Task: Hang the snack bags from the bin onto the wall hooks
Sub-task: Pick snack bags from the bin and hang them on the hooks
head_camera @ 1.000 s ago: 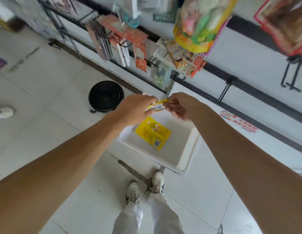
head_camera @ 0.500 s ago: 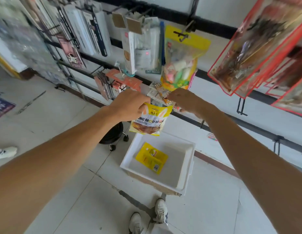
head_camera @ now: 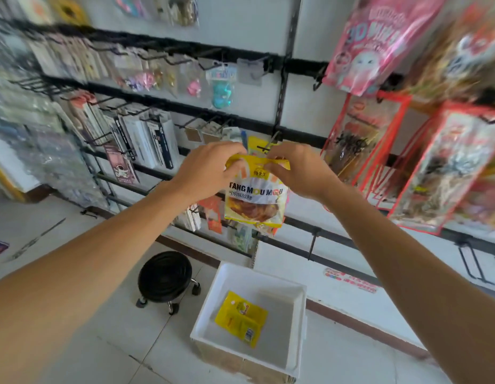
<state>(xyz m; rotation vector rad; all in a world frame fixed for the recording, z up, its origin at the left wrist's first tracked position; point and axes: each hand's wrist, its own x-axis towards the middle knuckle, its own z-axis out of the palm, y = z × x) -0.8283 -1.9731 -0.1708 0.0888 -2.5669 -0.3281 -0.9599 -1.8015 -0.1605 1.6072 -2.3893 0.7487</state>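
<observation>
Got the yellow snack bag pinched by its top edge with both hands: left hand on the left corner, right hand on the right, fingers curled round the seal. It's hanging up in front of the wall rack, top just under a black hook. Another yellow bag lies flat in the white bin on the floor, with a black stool to its left.

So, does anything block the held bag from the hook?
Nothing visible does. The left hand and right hand pinch the snack bag by its top, just below the hook; a yellow pack hangs behind it.
</observation>
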